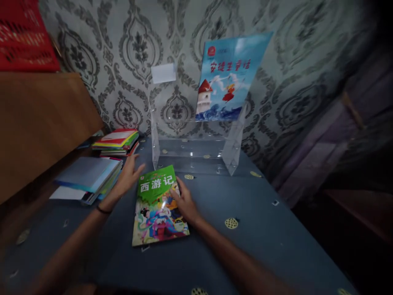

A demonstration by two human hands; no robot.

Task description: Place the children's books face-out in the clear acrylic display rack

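Note:
A green picture book (162,213) with white Chinese characters and colourful figures on its cover is in front of me, low over the table. My right hand (185,203) grips its right edge, thumb on the cover and fingers out of sight behind. To the left of the book, my left hand (130,175) is open, fingers apart, holding nothing. Behind them stands a clear acrylic rack (190,153). A blue storybook (230,82) with a red-roofed tower leans upright on the rack's right side. A small white card (163,73) is at its upper left.
Two piles sit at the left: a near stack of books (89,174) and a farther colourful stack (118,141). A brown wooden box (43,127) with a red basket (26,37) on top borders them. Patterned wallpaper backs the dark blue table (208,246); a curtain (325,135) hangs right.

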